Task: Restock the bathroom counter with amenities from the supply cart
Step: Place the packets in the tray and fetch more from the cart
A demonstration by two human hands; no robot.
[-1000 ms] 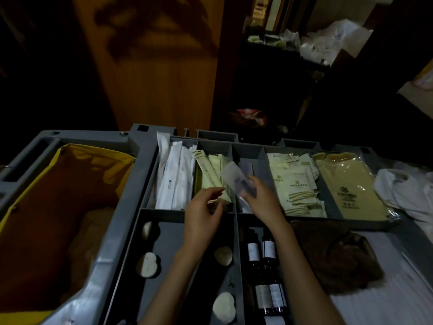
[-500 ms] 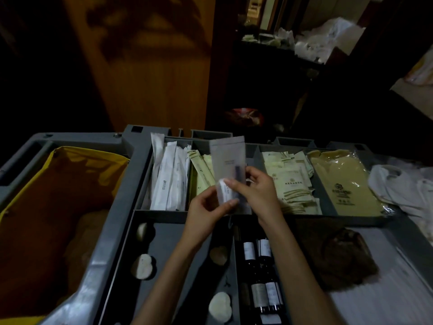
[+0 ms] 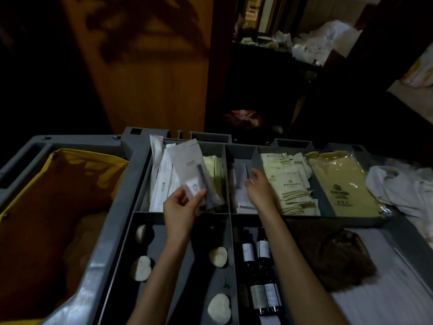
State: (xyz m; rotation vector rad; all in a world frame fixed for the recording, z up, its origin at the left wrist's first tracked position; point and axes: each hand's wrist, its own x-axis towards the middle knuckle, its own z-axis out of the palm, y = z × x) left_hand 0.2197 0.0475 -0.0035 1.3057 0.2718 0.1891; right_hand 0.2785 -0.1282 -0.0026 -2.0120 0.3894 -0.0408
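A person's left hand [image 3: 179,208] pinches a translucent packet [image 3: 191,160] upright above the grey supply cart [image 3: 131,184], in front of the white sleeves [image 3: 161,181]. The right hand [image 3: 260,191] reaches into the narrow middle compartment [image 3: 240,165]; its grip is too blurred to tell. Cream sachets [image 3: 289,184], dark bottles [image 3: 248,252], pale soaps [image 3: 218,256] and a yellow bag [image 3: 70,184] surround them.
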